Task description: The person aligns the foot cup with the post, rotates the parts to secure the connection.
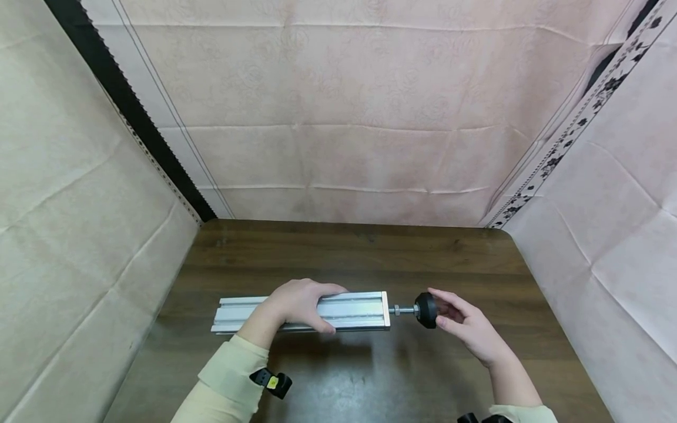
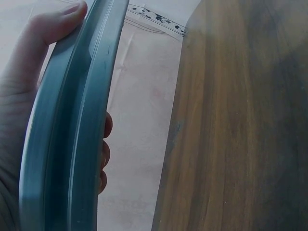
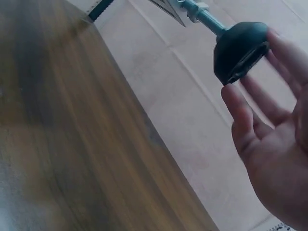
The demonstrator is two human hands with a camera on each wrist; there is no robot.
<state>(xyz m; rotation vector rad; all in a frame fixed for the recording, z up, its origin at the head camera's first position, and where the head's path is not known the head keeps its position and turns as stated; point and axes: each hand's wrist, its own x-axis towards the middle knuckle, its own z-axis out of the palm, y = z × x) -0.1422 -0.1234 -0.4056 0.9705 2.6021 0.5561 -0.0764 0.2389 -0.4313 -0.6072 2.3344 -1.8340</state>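
My left hand (image 1: 298, 302) grips a silver aluminium profile (image 1: 354, 311) from above, thumb on the near side. The profile lies level, raised over the table, with its slots running lengthwise. In the left wrist view the fingers (image 2: 105, 151) come round the profile's far edge. A threaded stem with nuts (image 1: 403, 309) sticks out of the profile's right end plate. At the stem's tip sits a black levelling foot (image 1: 425, 310). My right hand (image 1: 471, 326) holds that foot by its rim between thumb and fingertips; the palm stays apart from it, as the right wrist view shows.
Beneath both hands is a brown wooden table (image 1: 317, 258). Pale cloth (image 1: 359, 117) hangs behind the table's far edge, and more cloth (image 1: 79, 264) borders the left and right sides. A black wrist camera (image 1: 272, 382) sits on the left sleeve.
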